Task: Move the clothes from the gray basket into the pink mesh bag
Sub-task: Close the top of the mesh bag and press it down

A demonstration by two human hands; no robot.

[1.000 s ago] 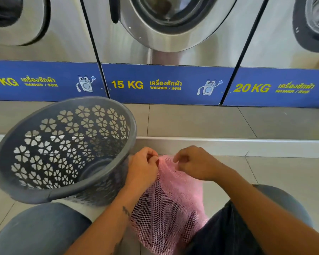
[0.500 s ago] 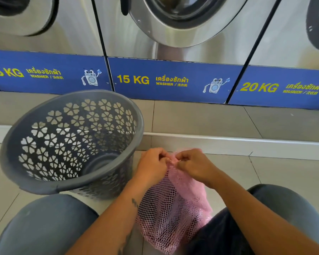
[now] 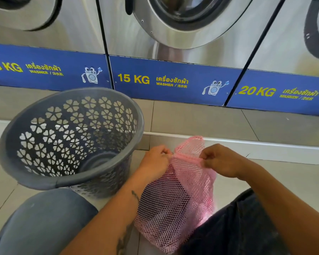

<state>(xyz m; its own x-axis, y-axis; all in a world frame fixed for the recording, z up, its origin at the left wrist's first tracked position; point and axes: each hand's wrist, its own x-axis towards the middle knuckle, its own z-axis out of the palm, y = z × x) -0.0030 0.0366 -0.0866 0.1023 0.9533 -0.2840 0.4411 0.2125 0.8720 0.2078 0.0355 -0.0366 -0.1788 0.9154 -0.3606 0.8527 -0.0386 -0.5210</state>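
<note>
The gray basket, with flower-shaped holes, stands on the floor at the left, tilted toward me; no clothes show inside it. The pink mesh bag lies between my knees, bulging with dark and pink cloth seen through the mesh. My left hand pinches the left end of the bag's top seam. My right hand pinches the right end of the same seam. The seam is stretched flat between both hands, and a pink flap stands up behind it.
Steel washers with blue labelled panels line the back. A tiled step with a white edge runs in front of them. My knees in gray and dark cloth fill the lower corners.
My hands, which met at the bag's top half a second ago, have drawn apart along the seam. The right hand went right, and the flap now shows behind.
</note>
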